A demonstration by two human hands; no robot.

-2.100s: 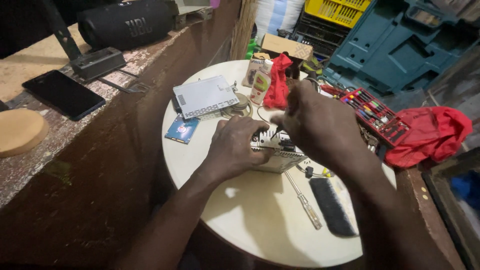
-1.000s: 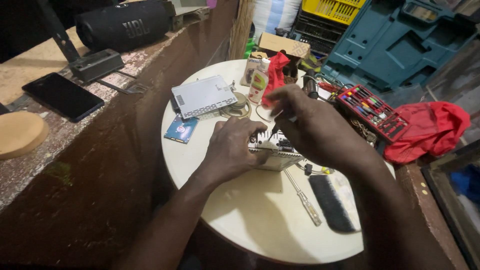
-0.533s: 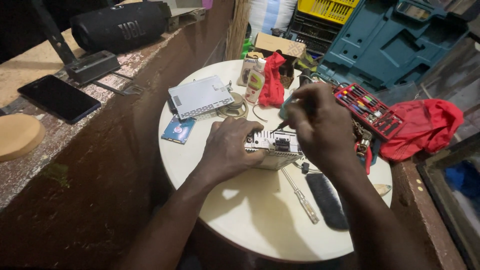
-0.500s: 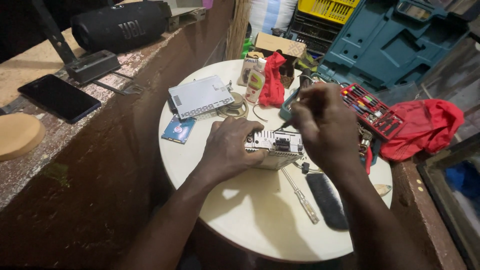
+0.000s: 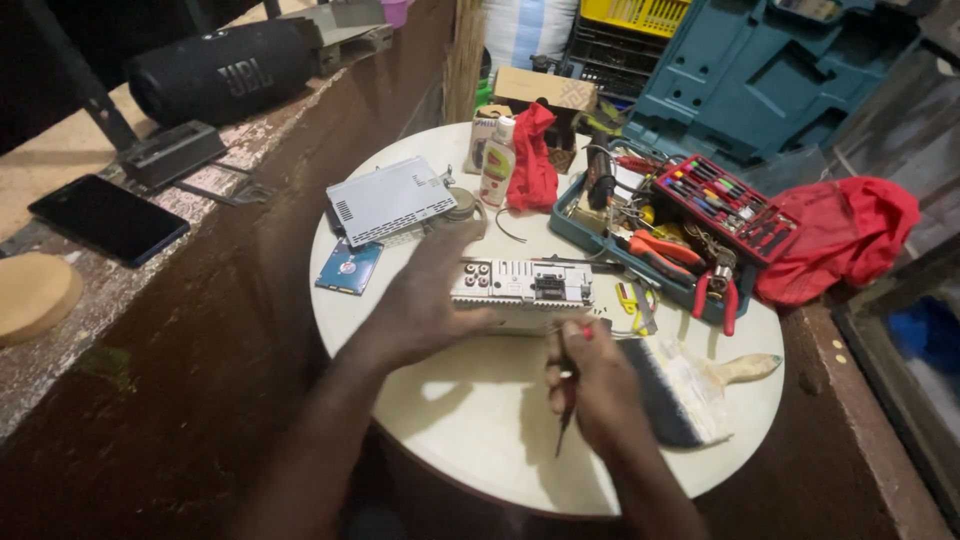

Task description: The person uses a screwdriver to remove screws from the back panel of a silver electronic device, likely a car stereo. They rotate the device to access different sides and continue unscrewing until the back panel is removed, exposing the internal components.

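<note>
A silver car stereo unit [image 5: 525,290] lies on its side near the middle of the round white table [image 5: 470,420]. My left hand [image 5: 425,295] rests flat against its left end, fingers spread and blurred. My right hand [image 5: 590,385] is in front of the unit, closed around a thin screwdriver [image 5: 567,400] whose shaft points down toward me. A wide paintbrush [image 5: 680,390] lies just right of that hand.
A teal tray of pliers and tools [image 5: 650,250] and a red bit case [image 5: 725,205] sit at the right. A white metal cover [image 5: 390,200], a small drive [image 5: 348,268], a bottle [image 5: 498,162] and red cloth [image 5: 533,160] lie behind. A ledge at left holds a phone [image 5: 108,218] and speaker [image 5: 225,70].
My right hand has pulled back from above the stereo to the near side, now holding the screwdriver. The paintbrush and the tool tray, hidden before, are uncovered. My left hand stays at the unit.
</note>
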